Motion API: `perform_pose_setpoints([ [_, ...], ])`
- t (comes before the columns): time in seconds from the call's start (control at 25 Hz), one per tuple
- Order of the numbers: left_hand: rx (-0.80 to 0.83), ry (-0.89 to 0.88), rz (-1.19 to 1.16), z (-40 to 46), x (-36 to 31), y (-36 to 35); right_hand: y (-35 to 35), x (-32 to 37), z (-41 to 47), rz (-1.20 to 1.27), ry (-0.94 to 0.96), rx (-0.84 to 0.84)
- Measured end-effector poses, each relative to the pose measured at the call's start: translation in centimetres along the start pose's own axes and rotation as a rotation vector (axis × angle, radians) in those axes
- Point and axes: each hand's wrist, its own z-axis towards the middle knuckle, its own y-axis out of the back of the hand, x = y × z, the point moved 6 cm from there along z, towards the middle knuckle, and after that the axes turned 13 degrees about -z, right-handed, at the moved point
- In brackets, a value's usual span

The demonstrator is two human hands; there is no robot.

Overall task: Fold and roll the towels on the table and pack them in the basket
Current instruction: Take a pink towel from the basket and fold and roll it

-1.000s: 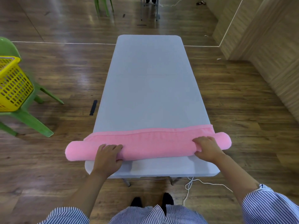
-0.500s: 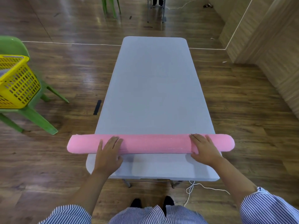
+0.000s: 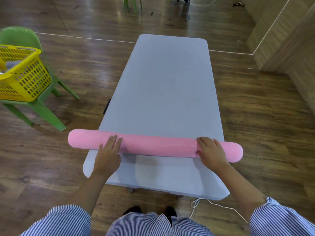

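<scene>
Rolled further from the near edge than half a second ago, the long pink terry towel roll [image 3: 158, 145] lies crosswise on the grey rectangular tabletop [image 3: 168, 92], both ends overhanging the left and right edges. Left hand [image 3: 109, 154] and right hand [image 3: 210, 150] rest flat on top of it, fingers straight, gripping nothing. Beyond the roll, the tabletop surface runs bare to the far edge. One second ago a flat strip of towel lay unrolled; none shows now. At the left, well apart, a yellow perforated plastic basket [image 3: 29, 77] sits on a green plastic chair [image 3: 42, 106]; something grey shows inside, unidentifiable.
</scene>
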Motion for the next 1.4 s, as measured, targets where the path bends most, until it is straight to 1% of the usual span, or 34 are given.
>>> perform_pose_setpoints([
  [0.08,0.018,-0.007,0.021,0.4,0.3,-0.1,0.2,-0.4,0.3,-0.023,0.006,-0.047],
  [0.16,0.031,-0.023,0.087,1.0,0.9,0.0,0.8,-0.2,0.9,0.002,-0.015,0.027],
  [0.2,0.035,-0.037,0.108,1.4,1.3,0.1,1.0,-0.1,1.3,0.015,-0.040,0.092],
  [0.36,0.110,-0.162,0.105,3.4,3.4,0.3,1.8,0.3,3.2,-0.052,-0.141,0.300],
  [0.48,0.161,-0.272,0.075,5.0,5.1,1.2,1.7,0.9,3.7,-0.076,-0.207,0.371],
  [0.52,0.165,-0.299,0.061,5.6,5.9,1.4,1.7,1.1,3.7,-0.081,-0.230,0.387],
  [0.6,0.223,-0.330,0.045,7.1,7.4,1.8,1.6,1.6,3.8,-0.104,-0.272,0.398],
  [0.68,0.335,-0.346,0.011,8.2,8.2,1.6,1.5,1.9,3.7,-0.146,-0.298,0.378],
  [0.76,0.442,-0.332,-0.027,9.3,8.1,1.5,1.7,2.3,3.6,-0.169,-0.296,0.323],
  [0.84,0.472,-0.373,-0.057,10.7,7.0,1.7,1.8,2.3,3.7,-0.128,-0.291,0.262],
  [0.88,0.444,-0.438,-0.062,11.5,6.1,2.1,2.0,2.0,4.1,-0.115,-0.278,0.226],
  [0.96,0.334,-0.562,-0.053,13.4,4.8,2.4,2.9,1.3,5.9,-0.060,-0.256,0.119],
  [1.0,0.265,-0.627,-0.029,14.5,3.9,2.4,3.1,0.9,6.9,0.002,-0.250,0.110],
  [1.08,0.188,-0.726,0.011,16.3,1.3,2.4,3.9,1.1,9.4,0.164,-0.201,0.015],
  [1.12,0.157,-0.776,0.002,17.1,-0.2,2.2,4.7,1.3,10.5,0.195,-0.193,-0.041],
  [1.16,0.145,-0.818,-0.001,18.1,-1.6,1.6,5.1,1.4,11.5,0.244,-0.225,-0.048],
  [1.2,0.151,-0.846,0.021,18.7,-2.7,1.1,5.0,1.5,12.6,0.267,-0.263,-0.002],
  [1.24,0.179,-0.854,0.067,19.1,-3.4,0.6,4.7,1.4,13.5,0.353,-0.316,0.004],
  [1.32,0.192,-0.829,0.118,20.2,-3.0,0.1,3.5,0.0,14.7,0.507,-0.534,-0.009],
  [1.4,0.220,-0.747,0.168,21.4,-1.3,0.3,2.2,-1.0,15.2,0.652,-0.715,0.074],
])
